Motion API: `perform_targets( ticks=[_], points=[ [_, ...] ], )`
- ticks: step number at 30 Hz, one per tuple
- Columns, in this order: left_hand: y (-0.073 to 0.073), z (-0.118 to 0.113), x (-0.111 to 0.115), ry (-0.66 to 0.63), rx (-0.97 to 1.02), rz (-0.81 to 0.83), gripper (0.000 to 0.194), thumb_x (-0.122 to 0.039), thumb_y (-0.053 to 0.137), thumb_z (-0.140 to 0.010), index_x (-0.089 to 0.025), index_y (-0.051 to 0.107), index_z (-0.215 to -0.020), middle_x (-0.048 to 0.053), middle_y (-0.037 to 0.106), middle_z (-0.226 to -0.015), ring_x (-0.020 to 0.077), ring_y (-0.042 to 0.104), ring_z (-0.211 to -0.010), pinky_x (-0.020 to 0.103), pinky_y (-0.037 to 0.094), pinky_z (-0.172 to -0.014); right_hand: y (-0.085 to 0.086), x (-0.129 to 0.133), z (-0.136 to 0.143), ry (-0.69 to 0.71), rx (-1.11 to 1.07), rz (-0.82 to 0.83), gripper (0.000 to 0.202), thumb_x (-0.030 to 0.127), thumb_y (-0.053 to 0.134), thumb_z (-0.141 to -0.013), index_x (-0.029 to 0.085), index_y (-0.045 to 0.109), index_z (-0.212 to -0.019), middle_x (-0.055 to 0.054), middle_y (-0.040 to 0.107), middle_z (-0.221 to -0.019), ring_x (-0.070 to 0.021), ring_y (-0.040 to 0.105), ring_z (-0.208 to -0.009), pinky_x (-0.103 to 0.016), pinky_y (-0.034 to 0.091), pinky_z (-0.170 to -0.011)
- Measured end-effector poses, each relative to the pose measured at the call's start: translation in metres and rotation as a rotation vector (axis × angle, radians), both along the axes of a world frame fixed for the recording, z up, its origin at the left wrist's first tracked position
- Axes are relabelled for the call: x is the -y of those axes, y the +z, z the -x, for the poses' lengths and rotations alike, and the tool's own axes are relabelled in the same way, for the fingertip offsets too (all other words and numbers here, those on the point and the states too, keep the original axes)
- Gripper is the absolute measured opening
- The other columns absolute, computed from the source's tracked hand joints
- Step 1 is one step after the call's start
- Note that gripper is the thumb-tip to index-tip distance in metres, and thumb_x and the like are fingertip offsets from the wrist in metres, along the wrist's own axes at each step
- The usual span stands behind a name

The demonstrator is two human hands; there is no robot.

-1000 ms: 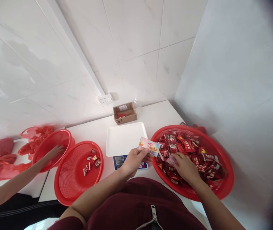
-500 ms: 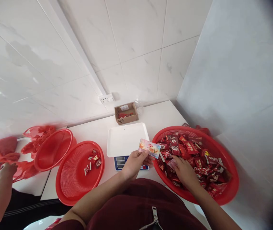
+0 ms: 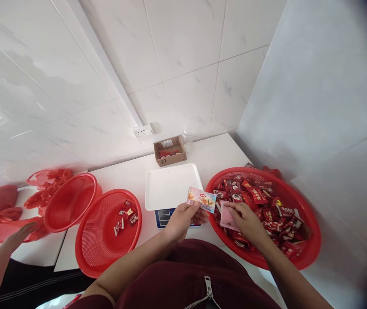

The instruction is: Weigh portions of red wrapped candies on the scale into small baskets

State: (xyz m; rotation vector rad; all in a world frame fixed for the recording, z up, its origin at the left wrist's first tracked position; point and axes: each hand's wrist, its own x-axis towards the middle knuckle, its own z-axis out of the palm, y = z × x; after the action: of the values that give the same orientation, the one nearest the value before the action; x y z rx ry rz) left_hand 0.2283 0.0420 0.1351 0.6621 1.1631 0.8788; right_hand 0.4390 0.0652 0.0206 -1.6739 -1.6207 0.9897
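My left hand (image 3: 183, 219) pinches a colourful printed packet (image 3: 202, 200) with a red mark, held over the front of the white scale tray (image 3: 173, 183). In my right hand (image 3: 246, 219), a small flat pink packet (image 3: 228, 216) is gripped between thumb and fingers, above the left side of a large red basket (image 3: 312, 253). Many red and brown wrapped snack packets (image 3: 254, 194) fill that basket. Below the tray, part of the blue scale (image 3: 163, 217) with its display shows beside my left wrist.
Left of the scale stands a red basket (image 3: 90, 240) holding several small packets (image 3: 128, 214). Beyond it are another red basket (image 3: 69, 210) and red plastic bags (image 3: 1, 199) near a co-worker's hands (image 3: 22, 231). A cardboard box (image 3: 170, 159) sits by the wall.
My right hand has raised the pink packet from among the snacks, and more of it shows. My left hand has hardly moved. The co-worker's hands have spread apart over a red bag.
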Motion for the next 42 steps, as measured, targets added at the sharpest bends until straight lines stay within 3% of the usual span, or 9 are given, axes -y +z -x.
perform_targets(
  ticks=[8, 13, 17, 23, 30, 37, 42],
  points=[
    [0.000, 0.017, 0.006, 0.000, -0.012, 0.020, 0.052, -0.062, 0.064, -0.067, -0.010, 0.067, -0.068, 0.009, 0.067, -0.066, 0.0120, 0.056, -0.058, 0.025, 0.041, -0.061, 0.066, 0.001, 0.040, 0.033, -0.206, -0.058, 0.035, 0.049, 0.046, -0.081, 0.022, 0.068, -0.086, -0.007, 0.066, -0.092, -0.0213, 0.059, -0.090, -0.036, 0.046, -0.084],
    [-0.002, 0.033, 0.011, -0.024, -0.013, 0.009, 0.053, -0.063, 0.063, -0.067, -0.010, 0.066, -0.068, 0.008, 0.065, -0.064, 0.0121, 0.054, -0.057, 0.025, 0.040, -0.060, 0.089, 0.003, 0.069, 0.069, -0.242, -0.076, 0.038, 0.054, 0.046, -0.080, 0.022, 0.066, -0.076, -0.006, 0.064, -0.083, -0.0206, 0.058, -0.081, -0.035, 0.047, -0.078],
    [-0.004, 0.048, 0.016, -0.036, 0.004, 0.012, 0.051, -0.062, 0.064, -0.067, -0.011, 0.064, -0.073, 0.007, 0.065, -0.068, 0.0123, 0.055, -0.059, 0.025, 0.040, -0.060, 0.096, 0.002, 0.090, 0.104, -0.221, -0.100, 0.038, 0.055, 0.049, -0.079, 0.021, 0.063, -0.069, -0.004, 0.060, -0.073, -0.0193, 0.056, -0.072, -0.033, 0.047, -0.071],
    [-0.007, 0.078, 0.018, 0.047, 0.007, -0.012, 0.051, -0.058, 0.068, -0.065, -0.013, 0.063, -0.088, 0.005, 0.064, -0.079, 0.0105, 0.053, -0.062, 0.022, 0.039, -0.056, 0.104, 0.007, 0.120, 0.163, -0.222, -0.035, 0.041, 0.058, 0.052, -0.075, 0.021, 0.062, -0.063, -0.003, 0.058, -0.067, -0.0172, 0.054, -0.066, -0.030, 0.047, -0.063],
    [-0.001, 0.110, 0.023, 0.068, 0.054, 0.020, 0.054, -0.061, 0.071, -0.059, -0.011, 0.063, -0.077, 0.004, 0.062, -0.067, 0.0091, 0.050, -0.057, 0.024, 0.039, -0.058, 0.103, 0.019, 0.153, 0.112, -0.423, 0.349, 0.041, 0.064, 0.057, -0.068, 0.023, 0.056, -0.068, 0.004, 0.049, -0.053, -0.0119, 0.048, -0.041, -0.026, 0.044, -0.038],
    [0.002, 0.136, 0.029, 0.056, 0.066, 0.020, 0.053, -0.059, 0.072, -0.059, -0.011, 0.064, -0.078, 0.004, 0.063, -0.067, 0.0099, 0.052, -0.058, 0.024, 0.039, -0.060, 0.106, 0.027, 0.177, 0.115, -0.471, 0.438, 0.039, 0.061, 0.059, -0.068, 0.023, 0.054, -0.073, 0.007, 0.048, -0.052, -0.0113, 0.050, -0.040, -0.026, 0.049, -0.039],
    [-0.002, 0.151, 0.034, 0.030, 0.093, 0.003, 0.050, -0.056, 0.073, -0.061, -0.011, 0.063, -0.081, 0.003, 0.063, -0.069, 0.0097, 0.053, -0.058, 0.024, 0.040, -0.059, 0.108, 0.033, 0.191, 0.068, -0.455, 0.384, 0.037, 0.058, 0.061, -0.067, 0.022, 0.058, -0.071, 0.003, 0.052, -0.062, -0.0107, 0.051, -0.046, -0.025, 0.049, -0.039]
  ],
)
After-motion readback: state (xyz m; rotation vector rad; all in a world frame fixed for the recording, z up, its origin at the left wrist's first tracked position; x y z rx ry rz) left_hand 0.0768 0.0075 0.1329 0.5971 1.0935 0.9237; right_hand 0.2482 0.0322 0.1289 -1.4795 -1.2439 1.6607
